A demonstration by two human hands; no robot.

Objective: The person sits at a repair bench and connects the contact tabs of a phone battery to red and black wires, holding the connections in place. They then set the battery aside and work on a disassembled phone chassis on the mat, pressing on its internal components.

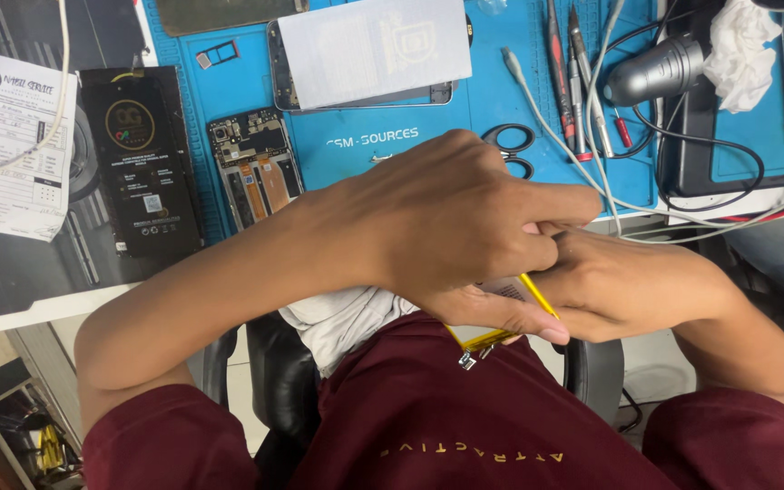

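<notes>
Both my hands meet in front of my chest, over my maroon shirt. My left hand lies on top, fingers curled around a flat yellow-edged phone battery with a small connector hanging from its lower corner. My right hand grips the same battery from the right, its fingers tucked under my left hand. Most of the battery is hidden between the two hands.
A blue work mat covers the bench. On it lie an opened phone frame, a phone under a white sheet, black scissors, tweezers and screwdrivers, a hot-air nozzle and cables. A black box and paper form sit left.
</notes>
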